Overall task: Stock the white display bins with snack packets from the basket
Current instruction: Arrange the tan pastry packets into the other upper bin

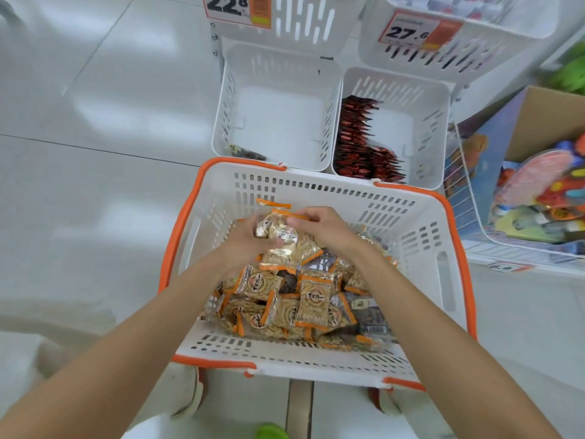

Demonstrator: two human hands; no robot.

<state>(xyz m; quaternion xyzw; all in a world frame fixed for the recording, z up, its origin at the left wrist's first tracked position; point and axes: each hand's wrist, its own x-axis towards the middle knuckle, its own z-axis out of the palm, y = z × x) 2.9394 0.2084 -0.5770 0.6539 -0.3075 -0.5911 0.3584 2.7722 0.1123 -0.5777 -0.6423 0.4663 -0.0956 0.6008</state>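
Note:
A white basket with an orange rim (354,191) stands on the floor in front of me, half full of orange-edged snack packets (313,302). Over its middle, my left hand (243,239) and my right hand (319,226) grip a bunch of these packets (285,236) together from both sides. Just beyond the basket stand two white display bins. The left bin (275,122) holds only one or two dark packets (247,152) in its near corner. The right bin (395,128) has a row of red packets (361,137) along its left side.
Two more white bins with price tags 22.8 (234,7) and 27.6 (414,33) hang above. To the right, a wire bin (474,210) holds a cardboard box with colourful toys (538,191). Pale floor tiles spread to the left. Shoes (190,394) show under the basket.

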